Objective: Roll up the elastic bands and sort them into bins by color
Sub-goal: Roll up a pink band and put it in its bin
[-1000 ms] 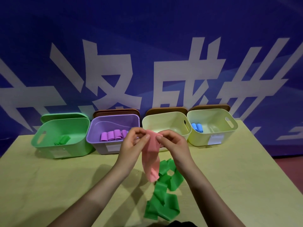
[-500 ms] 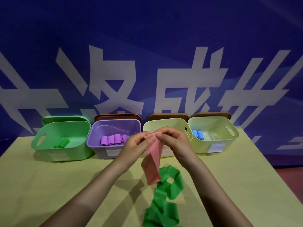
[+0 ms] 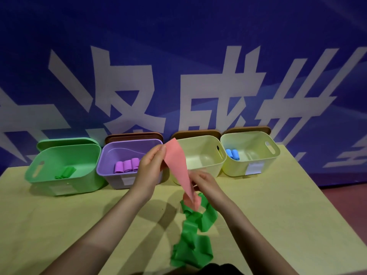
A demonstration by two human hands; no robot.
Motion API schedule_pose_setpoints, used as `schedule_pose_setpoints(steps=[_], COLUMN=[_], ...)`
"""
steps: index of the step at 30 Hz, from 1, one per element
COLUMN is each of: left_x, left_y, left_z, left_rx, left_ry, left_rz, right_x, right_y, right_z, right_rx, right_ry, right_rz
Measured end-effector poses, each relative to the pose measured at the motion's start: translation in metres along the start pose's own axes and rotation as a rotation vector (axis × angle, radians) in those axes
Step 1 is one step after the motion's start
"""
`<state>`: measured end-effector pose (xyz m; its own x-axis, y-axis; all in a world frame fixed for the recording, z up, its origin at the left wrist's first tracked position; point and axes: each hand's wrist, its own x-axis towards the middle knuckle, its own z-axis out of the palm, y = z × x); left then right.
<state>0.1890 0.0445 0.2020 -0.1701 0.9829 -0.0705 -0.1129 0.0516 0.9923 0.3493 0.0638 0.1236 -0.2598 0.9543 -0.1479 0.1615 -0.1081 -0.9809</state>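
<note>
A loose green band (image 3: 191,233) is lying crumpled on the near table (image 3: 59,225). Above it, the left hand (image 3: 151,169) is pinching the pink band (image 3: 176,165) by its upper edge, while the right hand (image 3: 204,182) is gripping it lower down. Farther back, four bins are sitting in a row — green bin (image 3: 65,187) holding what seems a green roll (image 3: 66,172), purple bin (image 3: 111,155) holding purple rolls (image 3: 127,165), a pale bin (image 3: 200,155), and the rightmost bin (image 3: 252,153) holding blue rolls (image 3: 232,154).

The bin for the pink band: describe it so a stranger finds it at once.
Four bins line the table's far edge against the blue wall. Third from the left, between the purple bin and the pale bin with blue rolls, stands another pale yellow bin. It alone shows no rolls inside.
</note>
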Motion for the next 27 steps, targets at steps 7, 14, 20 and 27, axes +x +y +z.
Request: schedule_pose_setpoints(steps=[7, 14, 20, 27], left_x=[0.001, 0.002, 0.012, 0.027], left_y=[0.001, 0.01, 0.012, 0.014], left_z=[0.004, 0.011, 0.008, -0.016], left_rx=[-0.192, -0.316, -0.426, -0.512], left_ry=[0.033, 0.071, 0.027, 0.15], left_rz=[-0.045, -0.113, -0.159, -0.12], right_x=[-0.004, -0.004, 0.0, -0.004], right_y=[0.048, 0.06, 0.066, 0.066], right_z=[0.013, 0.026, 0.035, 0.031], right_rx=[-0.131, -0.064, 0.155, 0.653], right_ry=[-0.143, -0.121, -0.2, -0.175], right_rz=[0.217, 0.303, 0.424, 0.342])
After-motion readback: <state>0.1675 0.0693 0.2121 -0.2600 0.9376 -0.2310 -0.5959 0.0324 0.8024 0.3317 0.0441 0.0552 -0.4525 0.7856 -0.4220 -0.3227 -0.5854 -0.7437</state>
